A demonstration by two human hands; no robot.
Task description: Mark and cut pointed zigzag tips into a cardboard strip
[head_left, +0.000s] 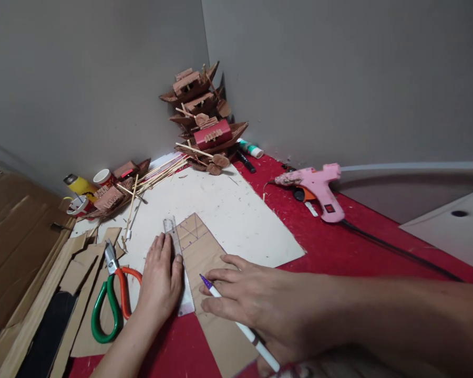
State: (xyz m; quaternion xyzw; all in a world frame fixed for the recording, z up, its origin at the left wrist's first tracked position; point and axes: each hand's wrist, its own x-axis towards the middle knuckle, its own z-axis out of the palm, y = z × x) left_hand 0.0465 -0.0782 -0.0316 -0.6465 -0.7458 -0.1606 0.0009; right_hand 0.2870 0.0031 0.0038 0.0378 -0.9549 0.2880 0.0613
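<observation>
A clear ruler lies along the left edge of a brown cardboard strip. My left hand rests flat on and beside the ruler, its fingers stretched forward. Purple pen lines, some crossing in a zigzag, mark the far end of the strip. On the cardboard, my right hand spreads over the middle of the strip with a white felt-tip pen held under its fingers. The pen's purple tip points forward and left, towards the ruler. Part of the barrel is hidden by the hand.
Scissors with green and orange handles lie left, beside cardboard scraps. A pink glue gun with a black cord sits on the red tabletop at right. Stacked model boats, thin sticks and cups stand near the walls.
</observation>
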